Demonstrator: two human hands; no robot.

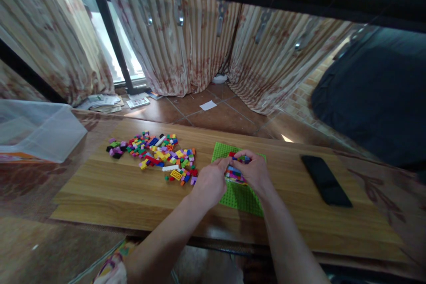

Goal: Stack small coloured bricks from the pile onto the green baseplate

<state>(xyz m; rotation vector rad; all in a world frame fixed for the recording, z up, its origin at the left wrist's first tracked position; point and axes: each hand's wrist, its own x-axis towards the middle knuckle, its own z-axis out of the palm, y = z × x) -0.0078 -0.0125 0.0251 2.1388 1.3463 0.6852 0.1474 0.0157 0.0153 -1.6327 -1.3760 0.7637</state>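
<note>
A green studded baseplate lies on the wooden board, with a low structure of colourful toy bricks on it. From the left side, my left hand reaches over the plate's edge. Its fingers are closed together at the structure's upper left, and what they pinch is hidden. My right hand curves over the structure from the right. Its thumb and index finger close around bricks at the top, where a red toy brick shows near the fingertips of both hands. The hands cover part of the structure.
A loose pile of assorted toy bricks spreads left of the baseplate. A black phone lies on the right of the wooden board. At far left stands a translucent plastic bin. Curtains hang beyond the table.
</note>
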